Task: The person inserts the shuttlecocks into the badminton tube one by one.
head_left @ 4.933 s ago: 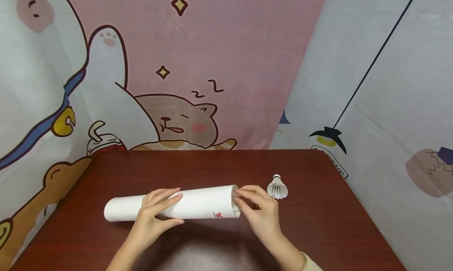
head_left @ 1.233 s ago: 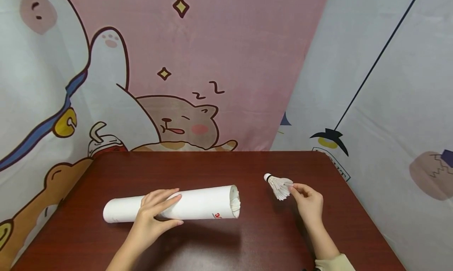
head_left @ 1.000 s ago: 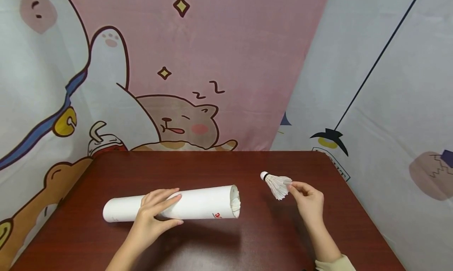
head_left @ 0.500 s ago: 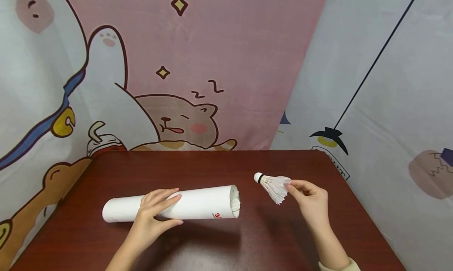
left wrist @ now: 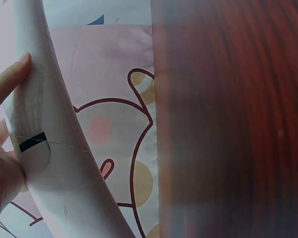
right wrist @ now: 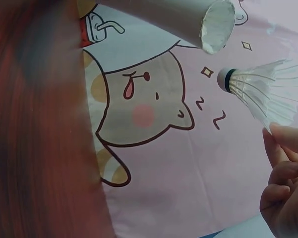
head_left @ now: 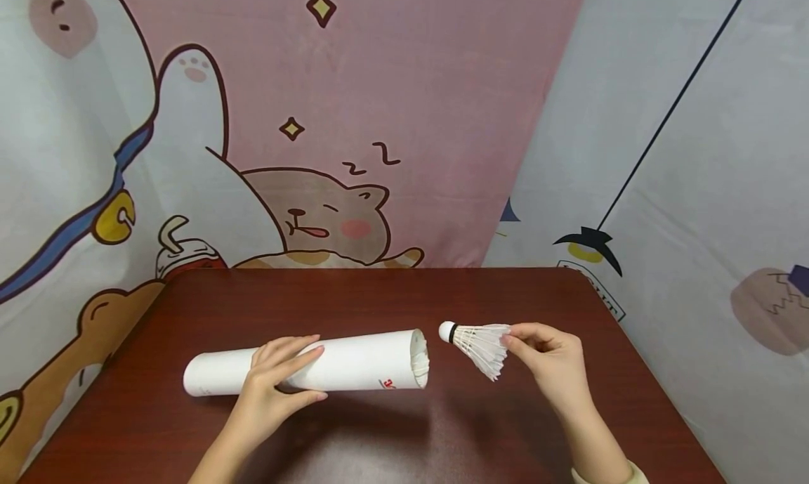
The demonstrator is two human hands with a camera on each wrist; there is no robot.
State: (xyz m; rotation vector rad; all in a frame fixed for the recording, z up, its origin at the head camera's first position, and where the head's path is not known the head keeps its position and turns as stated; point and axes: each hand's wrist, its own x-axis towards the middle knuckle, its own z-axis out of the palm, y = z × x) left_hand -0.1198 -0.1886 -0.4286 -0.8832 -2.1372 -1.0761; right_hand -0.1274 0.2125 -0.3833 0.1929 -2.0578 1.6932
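A long white shuttlecock tube [head_left: 366, 362] lies across the table, its open end facing right and slightly raised. White feathers [head_left: 420, 361] show just inside that mouth. My left hand [head_left: 272, 378] grips the tube around its middle, thumb on the near side and fingers over the top; the left wrist view also has this hand [left wrist: 7, 134] around the tube [left wrist: 64, 148]. Between thumb and fingertips my right hand [head_left: 553, 361] pinches a white shuttlecock [head_left: 477, 342] by its feather edge. The cork points left, a short gap from the tube's mouth. In the right wrist view the shuttlecock [right wrist: 260, 89] hangs clear of the tube.
The dark red-brown wooden table [head_left: 354, 298] ends at a straight back edge. Behind it hangs a pink and white cloth [head_left: 436, 119] with cartoon animals.
My right hand left the tube's mouth, picked up the standing shuttlecock by its feathers and carried it left, turning its cork toward the tube. My left hand has stayed on the tube.
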